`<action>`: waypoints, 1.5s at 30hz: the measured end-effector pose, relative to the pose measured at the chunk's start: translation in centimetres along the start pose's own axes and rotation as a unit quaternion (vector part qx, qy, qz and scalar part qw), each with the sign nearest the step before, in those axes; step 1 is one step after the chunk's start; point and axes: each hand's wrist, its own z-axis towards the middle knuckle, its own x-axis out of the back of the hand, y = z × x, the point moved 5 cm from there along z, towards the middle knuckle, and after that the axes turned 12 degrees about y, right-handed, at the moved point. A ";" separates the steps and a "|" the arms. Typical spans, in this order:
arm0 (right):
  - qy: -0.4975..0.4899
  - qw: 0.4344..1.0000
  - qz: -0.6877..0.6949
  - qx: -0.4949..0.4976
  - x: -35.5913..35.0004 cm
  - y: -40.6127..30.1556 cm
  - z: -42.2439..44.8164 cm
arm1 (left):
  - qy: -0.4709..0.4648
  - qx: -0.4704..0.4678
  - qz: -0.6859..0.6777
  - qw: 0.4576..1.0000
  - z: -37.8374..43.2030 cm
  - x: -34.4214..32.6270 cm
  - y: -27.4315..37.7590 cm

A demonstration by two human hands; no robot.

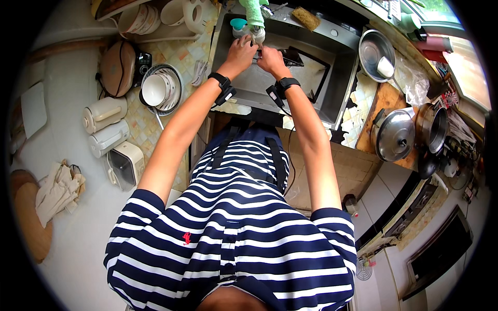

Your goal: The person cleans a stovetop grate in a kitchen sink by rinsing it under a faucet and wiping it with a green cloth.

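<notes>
Over the steel sink (268, 83), both hands meet at the lower end of a faucet. A light green cloth cover (253, 13) wraps the faucet above its pale spout end (258, 35). My left hand (242, 53) has its fingers bent against that spout end. My right hand (271, 60) is right beside it with curled fingers, close under the spout; what its fingertips hold is hidden. Behind my left hand stands a bottle with a teal cap (238, 24). In the basin, a dark flat piece (292, 57) lies by a black frame-like edge (321, 79).
A sponge (306, 18) rests on the sink's back rim. To the right are a metal basin (376, 54), a lidded pot (395, 136) and a wooden cutting board (383, 105). Stacked bowls (155, 90) and pitchers (105, 114) stand on the left counter.
</notes>
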 end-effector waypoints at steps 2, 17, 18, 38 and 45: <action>0.005 1.000 0.007 0.009 -0.6 -0.2 0.2 | 0.003 -0.007 0.001 1.000 0.0 -0.5 0.0; -0.118 0.988 -0.094 0.043 -0.9 -0.7 1.8 | 0.024 -0.081 0.054 0.995 -2.5 -2.6 -5.4; -0.124 0.986 -0.102 0.037 -1.0 0.1 1.8 | 0.012 -0.083 0.054 0.995 -2.9 -2.7 -5.8; -0.075 0.988 0.136 -0.009 2.4 2.2 2.3 | -0.062 0.043 -0.105 0.992 -6.1 -5.6 -2.1; 0.031 0.901 0.397 -0.174 6.9 5.0 10.6 | -0.102 0.038 -0.118 0.987 -7.5 -5.0 -1.4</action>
